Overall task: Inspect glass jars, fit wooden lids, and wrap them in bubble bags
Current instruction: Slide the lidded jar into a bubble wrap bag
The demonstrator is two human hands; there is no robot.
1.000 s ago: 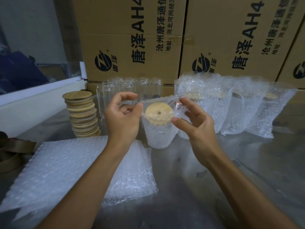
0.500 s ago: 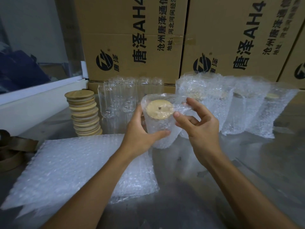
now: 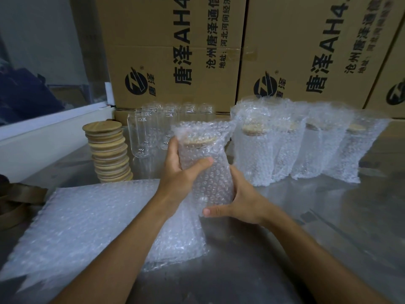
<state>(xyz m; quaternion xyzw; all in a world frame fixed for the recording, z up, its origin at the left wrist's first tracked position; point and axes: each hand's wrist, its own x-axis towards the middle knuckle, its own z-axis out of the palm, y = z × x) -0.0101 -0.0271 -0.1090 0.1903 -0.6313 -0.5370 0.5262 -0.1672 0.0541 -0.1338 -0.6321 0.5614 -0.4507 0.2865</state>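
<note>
A glass jar with a wooden lid sits inside a bubble bag [image 3: 208, 172], held upright above the steel table. My left hand [image 3: 179, 172] grips its upper left side, thumb across the front. My right hand [image 3: 238, 198] cups the lower right side and bottom. The lid shows faintly through the bag's top. A stack of wooden lids [image 3: 108, 150] stands at the left. Bare glass jars [image 3: 153, 130] stand behind the held one. A pile of flat bubble bags [image 3: 87, 220] lies under my left forearm.
Several wrapped jars [image 3: 306, 145] stand in a row at the right. Large cardboard boxes [image 3: 175, 51] wall off the back. A white ledge [image 3: 43, 132] runs along the left, with brown tape rolls [image 3: 13, 202] at the left edge. The steel table [image 3: 328, 227] stretches right.
The bagged jar has been lifted and drawn nearer. My left hand now grips its side, and my right hand has dropped from the bag's mouth to the bottom.
</note>
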